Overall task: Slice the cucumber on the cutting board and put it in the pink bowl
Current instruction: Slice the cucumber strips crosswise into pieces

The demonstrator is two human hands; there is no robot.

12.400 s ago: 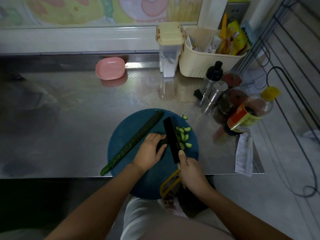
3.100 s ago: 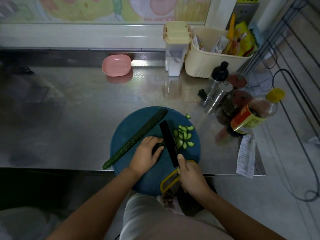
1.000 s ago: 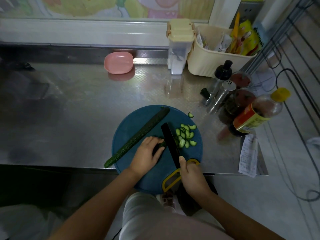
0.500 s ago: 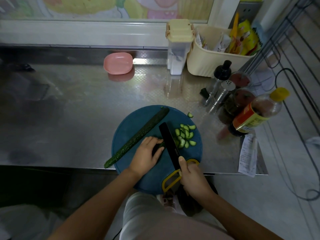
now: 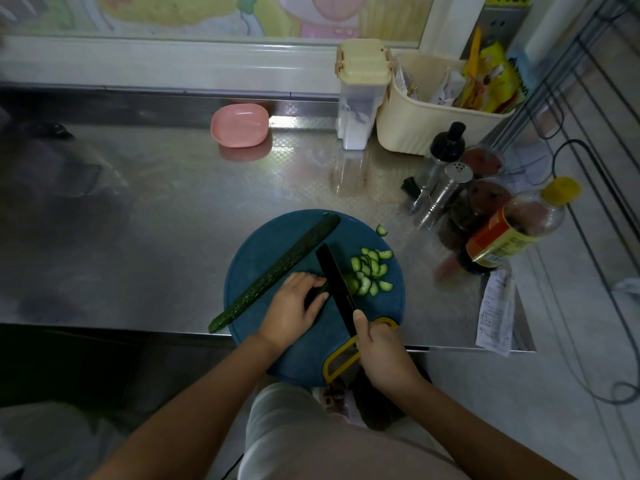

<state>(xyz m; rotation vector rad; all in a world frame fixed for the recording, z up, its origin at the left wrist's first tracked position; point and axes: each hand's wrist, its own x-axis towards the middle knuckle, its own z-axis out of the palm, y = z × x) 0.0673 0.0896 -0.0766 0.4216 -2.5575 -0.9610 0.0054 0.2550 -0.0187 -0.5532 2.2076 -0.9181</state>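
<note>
Partway: left hand (image 5: pixel 294 308) pins the cucumber stub (image 5: pixel 318 292), right hand (image 5: pixel 382 353) grips the knife (image 5: pixel 337 284), slices (image 5: pixel 372 271) pile near the right edge of the cutting board (image 5: pixel 263 251), while a long half (image 5: pixel 277 270) and the pink bowl (image 5: pixel 240 124) at the counter's far edge wait

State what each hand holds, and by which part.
Right hand grips the black knife by its handle; left hand holds the short cucumber piece from above, beside the blade.

One wide-angle view from the person's head looks forward and steeply down onto the steel counter (image 5: pixel 173 220). It sits close above the round cutting board (image 5: pixel 263 251) at the near edge, and the window frame (image 5: pixel 173 60) runs across the top.
</note>
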